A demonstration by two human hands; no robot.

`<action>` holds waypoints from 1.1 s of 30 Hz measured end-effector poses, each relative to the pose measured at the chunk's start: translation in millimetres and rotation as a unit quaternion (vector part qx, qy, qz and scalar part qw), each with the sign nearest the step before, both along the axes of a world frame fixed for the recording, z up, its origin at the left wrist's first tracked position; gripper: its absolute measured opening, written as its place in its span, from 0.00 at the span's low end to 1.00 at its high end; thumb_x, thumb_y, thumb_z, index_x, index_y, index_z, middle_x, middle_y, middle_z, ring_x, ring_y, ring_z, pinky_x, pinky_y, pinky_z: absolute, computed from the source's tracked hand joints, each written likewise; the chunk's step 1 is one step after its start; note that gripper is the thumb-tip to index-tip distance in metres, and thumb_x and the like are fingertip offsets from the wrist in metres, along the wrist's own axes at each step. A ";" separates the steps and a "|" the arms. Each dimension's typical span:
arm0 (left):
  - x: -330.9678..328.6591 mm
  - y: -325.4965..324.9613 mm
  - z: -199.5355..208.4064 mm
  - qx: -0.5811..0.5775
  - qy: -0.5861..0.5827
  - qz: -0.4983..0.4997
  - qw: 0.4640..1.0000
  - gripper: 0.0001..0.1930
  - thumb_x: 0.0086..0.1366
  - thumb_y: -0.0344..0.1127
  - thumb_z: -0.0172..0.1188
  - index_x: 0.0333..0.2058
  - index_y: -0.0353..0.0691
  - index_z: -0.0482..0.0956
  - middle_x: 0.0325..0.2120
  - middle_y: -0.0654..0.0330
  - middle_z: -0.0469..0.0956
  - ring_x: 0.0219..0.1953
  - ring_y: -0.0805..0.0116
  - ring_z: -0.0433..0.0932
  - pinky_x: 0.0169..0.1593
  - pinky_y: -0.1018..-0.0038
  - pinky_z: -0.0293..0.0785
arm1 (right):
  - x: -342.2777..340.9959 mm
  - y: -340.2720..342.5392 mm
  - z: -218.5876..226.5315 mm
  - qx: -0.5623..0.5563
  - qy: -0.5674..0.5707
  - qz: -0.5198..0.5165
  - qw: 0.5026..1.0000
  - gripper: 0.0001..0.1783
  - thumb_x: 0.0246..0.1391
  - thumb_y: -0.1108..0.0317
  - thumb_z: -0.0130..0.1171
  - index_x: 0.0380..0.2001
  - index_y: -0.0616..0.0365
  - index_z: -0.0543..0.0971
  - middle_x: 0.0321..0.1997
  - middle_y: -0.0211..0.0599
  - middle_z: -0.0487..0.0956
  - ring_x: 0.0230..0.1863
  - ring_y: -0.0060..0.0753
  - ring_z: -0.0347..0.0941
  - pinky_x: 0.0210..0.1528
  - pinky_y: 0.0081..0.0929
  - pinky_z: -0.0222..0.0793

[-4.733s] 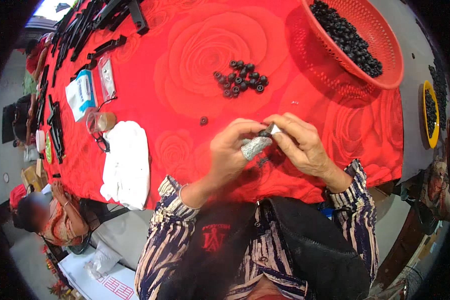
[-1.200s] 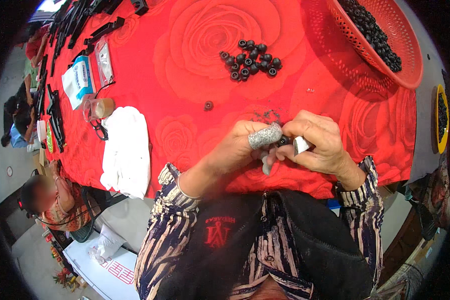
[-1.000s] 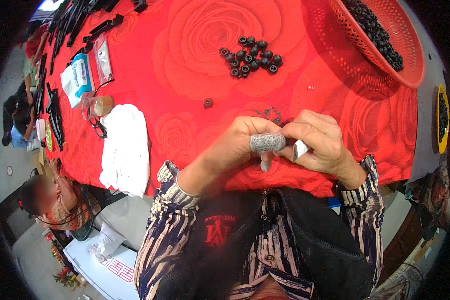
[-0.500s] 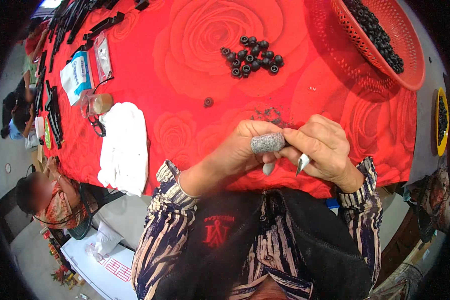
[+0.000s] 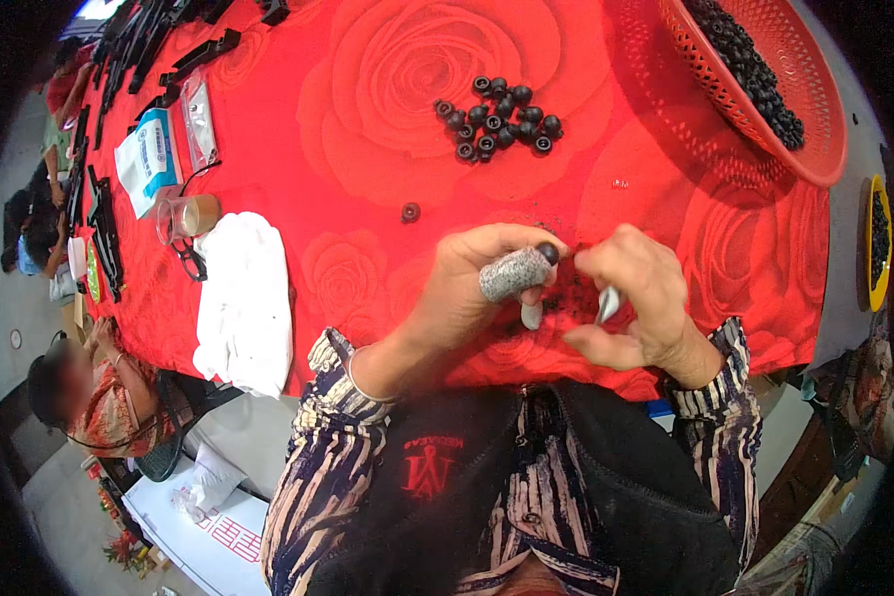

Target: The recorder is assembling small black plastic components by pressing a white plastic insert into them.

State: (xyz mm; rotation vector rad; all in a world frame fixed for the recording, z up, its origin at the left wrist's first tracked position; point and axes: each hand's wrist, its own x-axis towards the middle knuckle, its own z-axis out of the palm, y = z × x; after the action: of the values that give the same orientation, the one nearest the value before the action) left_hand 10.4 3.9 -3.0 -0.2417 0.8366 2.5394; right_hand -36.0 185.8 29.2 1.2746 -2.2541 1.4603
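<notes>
My left hand pinches a small round black knob between the thumb and the index finger. A grey speckled finger sleeve covers that index finger, and a whitish cover shows on another fingertip. Just to the right, my right hand holds a small knife blade against its curled fingers, its thumb and index finger apart. It does not touch the knob. Black shavings lie on the red cloth beneath the hands. A loose black knob sits beyond my left wrist, and a cluster of several knobs lies farther off.
A red basket of small black parts stands at the far right; a yellow tray is beyond it. On the left lie a white cloth, a plastic cup, glasses, a packet and long black parts. Other people sit leftward.
My right hand has drawn away from the left, its thumb and index finger spreading while it keeps the blade. The left hand has shifted slightly left, and the black knob in it now shows.
</notes>
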 end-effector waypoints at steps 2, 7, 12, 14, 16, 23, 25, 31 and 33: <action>-0.1 -2.6 7.8 -0.030 -0.005 -0.006 1.000 0.11 0.61 0.31 0.57 0.40 0.31 0.76 0.28 0.59 0.76 0.24 0.76 0.73 0.26 0.79 0.73 | -3.8 5.3 1.6 0.015 -0.045 0.027 0.999 0.19 0.40 0.71 0.60 0.39 0.64 0.71 0.24 0.39 0.71 0.21 0.38 0.67 0.23 0.32 0.63; -0.8 -5.6 5.7 -0.116 0.046 -0.019 0.992 0.09 0.60 0.29 0.59 0.39 0.33 0.77 0.27 0.61 0.75 0.27 0.77 0.73 0.27 0.80 0.71 | -1.8 3.8 -8.1 0.061 -0.135 -0.049 0.988 0.13 0.46 0.73 0.56 0.37 0.65 0.71 0.25 0.43 0.70 0.24 0.41 0.68 0.26 0.33 0.64; -14.1 -20.0 2.1 -0.554 0.404 0.185 0.704 0.13 0.47 0.27 0.67 0.35 0.39 0.79 0.29 0.59 0.75 0.34 0.68 0.73 0.32 0.74 0.70 | -3.6 2.3 -11.6 0.101 -0.134 -0.098 0.981 0.10 0.47 0.74 0.56 0.35 0.64 0.72 0.24 0.42 0.70 0.23 0.41 0.68 0.25 0.32 0.64; -24.2 -29.8 0.3 -0.648 0.371 0.238 0.621 0.12 0.43 0.26 0.66 0.29 0.41 0.77 0.28 0.58 0.74 0.33 0.62 0.71 0.34 0.70 0.68 | -4.1 0.9 -16.7 0.087 -0.118 -0.095 0.985 0.10 0.47 0.74 0.57 0.35 0.64 0.73 0.24 0.42 0.70 0.23 0.41 0.68 0.25 0.32 0.64; -28.1 -38.5 -1.2 -0.678 0.348 0.228 0.606 0.10 0.43 0.25 0.65 0.27 0.41 0.76 0.27 0.59 0.73 0.32 0.62 0.70 0.33 0.70 0.67 | -5.5 -0.1 -22.7 0.072 -0.100 -0.093 0.988 0.10 0.46 0.74 0.58 0.34 0.64 0.73 0.24 0.41 0.70 0.23 0.40 0.68 0.25 0.32 0.65; -9.6 -63.7 -5.5 -0.785 0.260 0.169 0.536 0.06 0.46 0.28 0.62 0.26 0.40 0.75 0.27 0.59 0.73 0.32 0.61 0.69 0.36 0.68 0.67 | -5.8 -0.9 -19.1 0.067 -0.078 -0.092 0.990 0.10 0.44 0.75 0.59 0.33 0.62 0.73 0.24 0.41 0.71 0.24 0.42 0.70 0.26 0.33 0.66; -9.6 -64.2 0.8 -0.789 0.255 0.190 0.525 0.07 0.46 0.28 0.63 0.26 0.40 0.76 0.27 0.60 0.73 0.32 0.61 0.69 0.36 0.68 0.67 | -6.4 -1.5 -19.6 0.077 -0.072 -0.086 0.991 0.10 0.44 0.75 0.59 0.32 0.62 0.73 0.23 0.41 0.70 0.24 0.42 0.70 0.25 0.33 0.66; -34.5 -49.5 8.7 -0.776 0.337 0.173 0.505 0.08 0.47 0.29 0.64 0.29 0.42 0.78 0.28 0.59 0.74 0.35 0.60 0.70 0.38 0.68 0.67 | -6.2 1.0 -21.7 0.086 -0.058 -0.091 0.990 0.11 0.44 0.73 0.60 0.32 0.61 0.73 0.23 0.40 0.69 0.24 0.41 0.69 0.25 0.34 0.65; -45.0 -45.0 3.1 -0.759 0.386 0.137 0.506 0.11 0.46 0.29 0.64 0.32 0.41 0.79 0.30 0.58 0.75 0.36 0.59 0.71 0.39 0.66 0.69 | -6.6 0.5 -22.3 0.087 -0.054 -0.089 0.991 0.11 0.43 0.73 0.60 0.33 0.61 0.73 0.23 0.39 0.69 0.24 0.41 0.69 0.25 0.34 0.65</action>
State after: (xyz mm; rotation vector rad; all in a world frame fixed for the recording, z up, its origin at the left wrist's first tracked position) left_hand -34.6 -41.2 0.1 0.3530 3.3461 1.0839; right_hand -42.6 186.3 6.9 1.0272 -2.5406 1.3238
